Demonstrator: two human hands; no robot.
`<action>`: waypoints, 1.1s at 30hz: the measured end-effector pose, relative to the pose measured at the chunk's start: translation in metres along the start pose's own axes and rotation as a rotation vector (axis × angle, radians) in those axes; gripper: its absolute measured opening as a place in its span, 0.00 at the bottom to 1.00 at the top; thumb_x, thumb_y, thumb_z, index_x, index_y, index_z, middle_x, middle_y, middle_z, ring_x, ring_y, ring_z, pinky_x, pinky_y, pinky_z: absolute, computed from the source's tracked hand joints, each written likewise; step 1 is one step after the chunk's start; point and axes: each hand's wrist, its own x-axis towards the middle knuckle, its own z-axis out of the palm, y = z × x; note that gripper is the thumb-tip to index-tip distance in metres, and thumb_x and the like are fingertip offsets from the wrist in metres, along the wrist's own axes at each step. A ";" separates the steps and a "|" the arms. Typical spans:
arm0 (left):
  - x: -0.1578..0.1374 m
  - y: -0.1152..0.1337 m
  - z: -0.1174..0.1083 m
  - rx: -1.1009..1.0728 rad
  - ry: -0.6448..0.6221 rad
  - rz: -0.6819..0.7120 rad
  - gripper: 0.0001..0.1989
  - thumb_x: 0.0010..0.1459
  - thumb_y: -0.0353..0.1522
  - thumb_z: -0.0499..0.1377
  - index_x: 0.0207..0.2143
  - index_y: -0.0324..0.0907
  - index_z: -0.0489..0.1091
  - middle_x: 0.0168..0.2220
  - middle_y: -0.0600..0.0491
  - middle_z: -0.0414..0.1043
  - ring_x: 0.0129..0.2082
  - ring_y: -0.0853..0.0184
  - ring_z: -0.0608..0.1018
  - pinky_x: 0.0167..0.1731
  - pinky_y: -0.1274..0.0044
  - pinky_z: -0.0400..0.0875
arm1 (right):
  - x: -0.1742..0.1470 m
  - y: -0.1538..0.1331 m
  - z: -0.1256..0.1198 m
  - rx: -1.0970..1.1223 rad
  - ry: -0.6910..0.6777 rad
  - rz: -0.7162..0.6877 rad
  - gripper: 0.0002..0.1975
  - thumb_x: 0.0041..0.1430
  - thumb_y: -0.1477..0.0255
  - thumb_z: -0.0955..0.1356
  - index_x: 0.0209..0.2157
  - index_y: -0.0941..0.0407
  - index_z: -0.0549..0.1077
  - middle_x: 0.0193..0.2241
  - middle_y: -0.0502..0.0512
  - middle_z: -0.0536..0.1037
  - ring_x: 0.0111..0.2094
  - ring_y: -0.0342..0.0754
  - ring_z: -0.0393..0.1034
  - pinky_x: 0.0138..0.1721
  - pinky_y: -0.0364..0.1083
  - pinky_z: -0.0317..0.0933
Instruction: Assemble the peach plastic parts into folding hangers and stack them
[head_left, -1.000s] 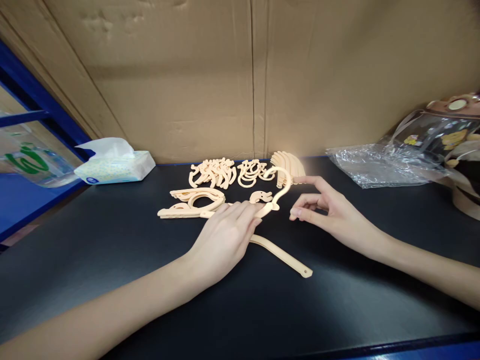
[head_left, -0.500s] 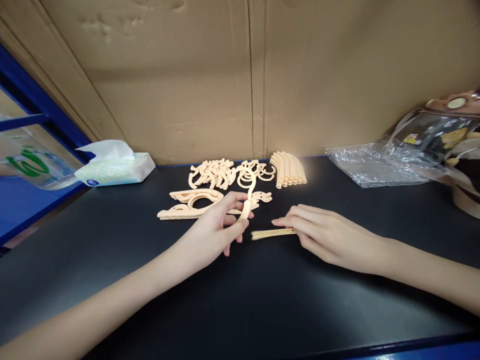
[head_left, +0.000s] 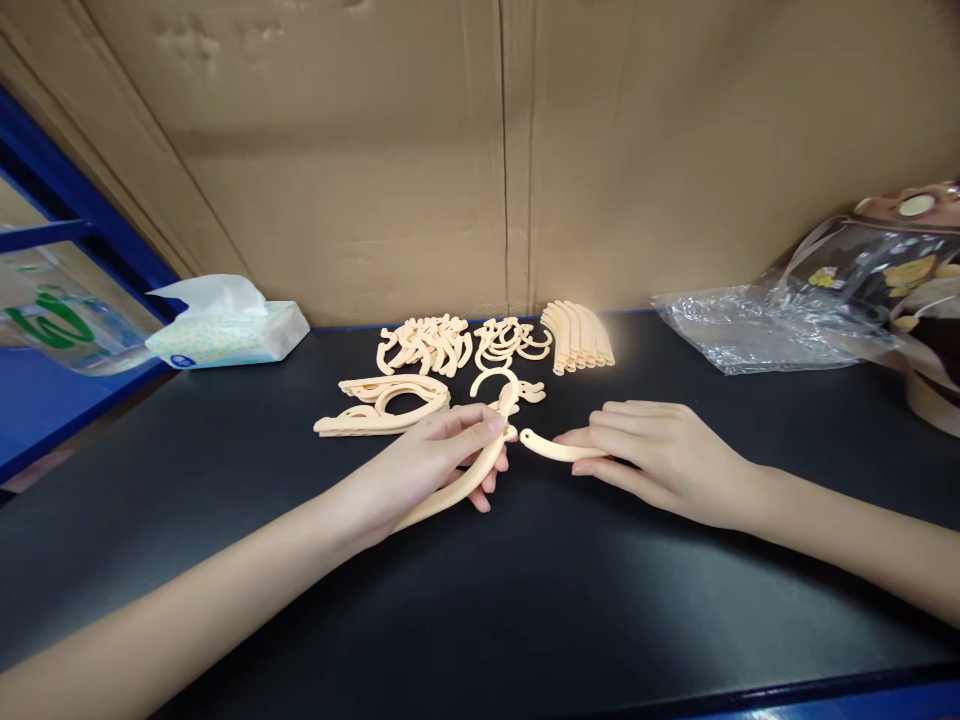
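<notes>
My left hand [head_left: 409, 470] is closed round a cream plastic hanger arm [head_left: 450, 492]. A curved hanger hook [head_left: 514, 390] stands up from the arm's upper end, by my fingertips. Between the thumb and fingers of my right hand [head_left: 667, 455] is a second curved hanger arm [head_left: 555, 450]. Its end with a small hole points left, just short of the joint at my left fingertips; a narrow gap shows between them. Behind my left hand lie several folded hangers [head_left: 360, 426]. A small notched piece [head_left: 532, 392] lies behind the hook, partly hidden.
On the black table [head_left: 480, 610], a pile of short curved pieces [head_left: 427, 345], a pile of hooks [head_left: 491, 345] and a stack of hanger arms [head_left: 577, 340] lie by the cardboard wall [head_left: 337, 170]. A tissue pack [head_left: 232, 335] stands left; clear plastic wrap [head_left: 757, 325] and a bag [head_left: 862, 260] lie right.
My left hand has turned the hanger piece, so its arm now slants down left under my palm. My right hand has rotated its hanger arm, bringing the holed end up towards the hook.
</notes>
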 end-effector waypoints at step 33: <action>0.001 0.001 0.001 0.108 -0.073 0.019 0.09 0.58 0.35 0.61 0.33 0.37 0.70 0.26 0.57 0.70 0.26 0.74 0.74 0.27 0.82 0.70 | -0.002 -0.005 0.004 -0.219 0.142 -0.220 0.11 0.67 0.70 0.62 0.45 0.59 0.73 0.25 0.49 0.74 0.25 0.43 0.63 0.26 0.45 0.53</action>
